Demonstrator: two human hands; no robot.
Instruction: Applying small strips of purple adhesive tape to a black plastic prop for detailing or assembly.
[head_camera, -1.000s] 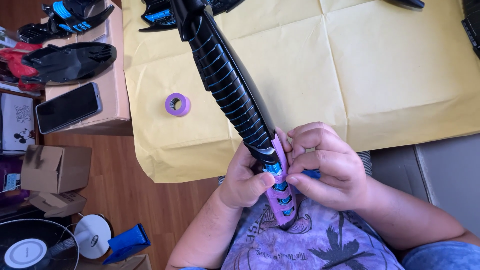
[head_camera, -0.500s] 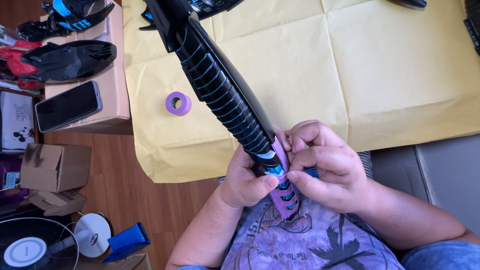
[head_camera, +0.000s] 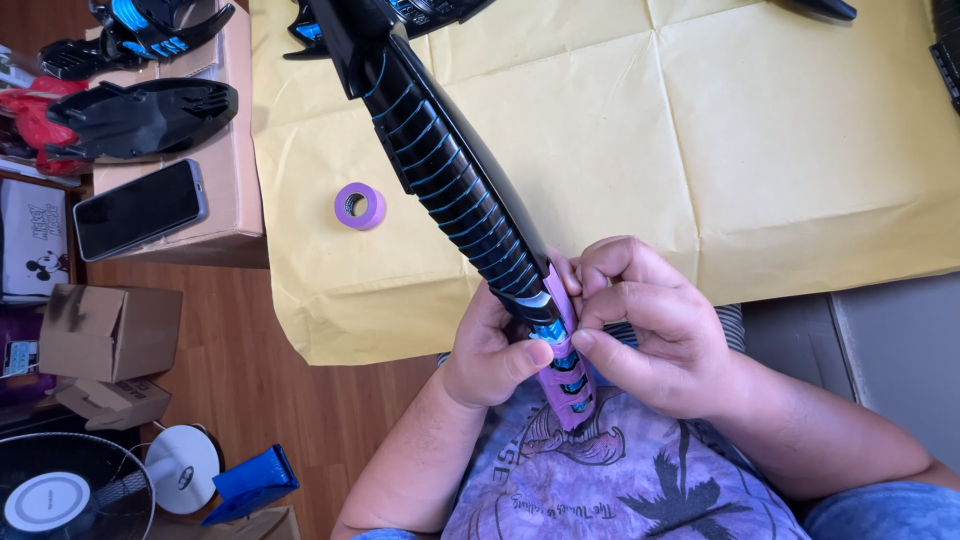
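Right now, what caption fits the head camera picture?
Both hands press purple tape onto a long black ribbed part.

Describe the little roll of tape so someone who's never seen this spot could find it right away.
Start at the big yellow paper sheet covering the table. Near its left edge, just left of the long black ribbed piece with blue lines, lies the tape roll. It is the only small purple ring lying loose on the paper.

We see a purple tape roll (head_camera: 360, 205) on yellow paper (head_camera: 800, 150), a phone (head_camera: 140, 209) on a cardboard box (head_camera: 235, 170), and a fan (head_camera: 60, 495).
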